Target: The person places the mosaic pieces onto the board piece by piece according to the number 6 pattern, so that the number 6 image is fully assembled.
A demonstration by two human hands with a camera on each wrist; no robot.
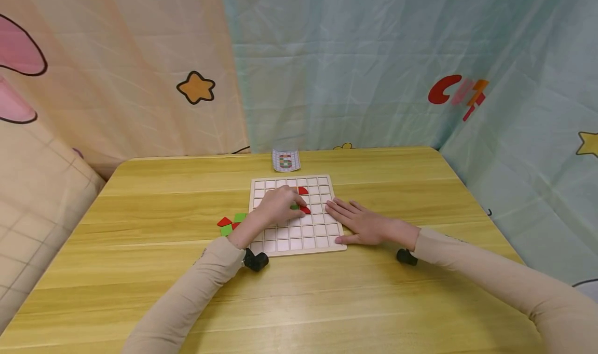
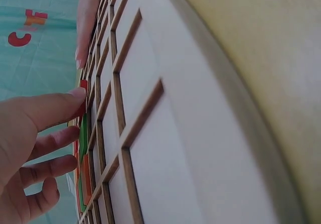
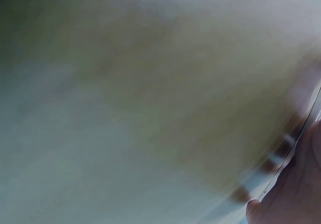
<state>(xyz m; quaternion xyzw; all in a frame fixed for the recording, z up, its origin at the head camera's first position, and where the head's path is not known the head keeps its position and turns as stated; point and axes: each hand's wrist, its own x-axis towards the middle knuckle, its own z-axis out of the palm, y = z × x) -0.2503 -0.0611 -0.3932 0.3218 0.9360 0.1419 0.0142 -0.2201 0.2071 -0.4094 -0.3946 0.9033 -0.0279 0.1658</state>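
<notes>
My left hand is over the white grid board and pinches a red rounded tile at one of its cells. In the left wrist view the thumb lies on that red tile, and a green tile and an orange tile sit in the grid beside it. Another red tile lies in the grid further back. The left hand hides part of the tile pattern. With fingers spread straight, my right hand rests on the board's right edge.
Loose green tiles and red tiles lie left of the board. Behind it a small pattern card stands near the table's back edge. The wooden table meets printed curtains at the back.
</notes>
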